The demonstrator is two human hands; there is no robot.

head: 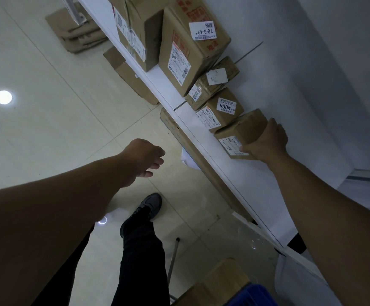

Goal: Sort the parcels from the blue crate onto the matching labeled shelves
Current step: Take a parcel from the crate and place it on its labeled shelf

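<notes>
Seating the parcel (242, 129) on the shelf (234, 173), right of centre, my right hand (266, 140) gripping its end. Left hand (146, 157) hangs loose, empty. Next, I judge: release, return to the blue crate (252, 294).

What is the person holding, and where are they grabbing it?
The right hand grips the small brown parcel on the shelf by its near end. The left hand holds nothing.
</notes>
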